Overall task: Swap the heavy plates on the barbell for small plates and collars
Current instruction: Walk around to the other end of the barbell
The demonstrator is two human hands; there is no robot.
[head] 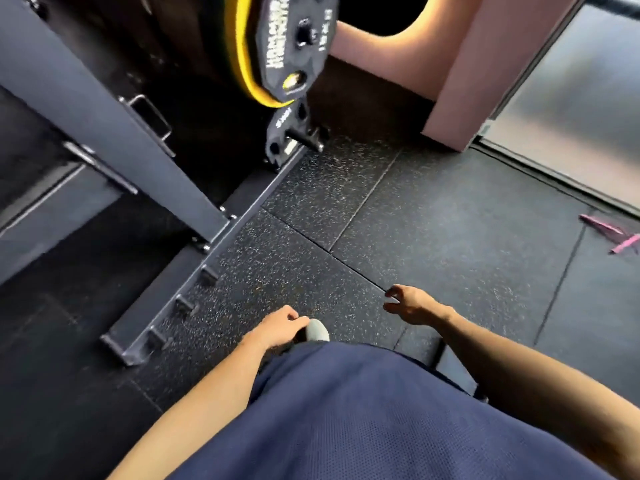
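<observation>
A large black plate [294,36] with white lettering hangs on a storage peg at the top, with a yellow plate [242,57] behind it. Below them a small black plate [282,133] sits on a lower peg [304,138] of the rack. My left hand [277,329] hangs low in front of my body, fingers loosely curled, holding nothing. My right hand [410,304] is out over the floor with its fingers apart and empty. Both hands are well short of the plates. No barbell or collar is in view.
The dark rack upright [104,133] slants across the left, and its base rail [194,271] with short pegs runs along the floor. Speckled rubber tiles [433,220] cover the floor. A pink wall block [460,81] stands at top right. Pink strips [613,233] lie at the right.
</observation>
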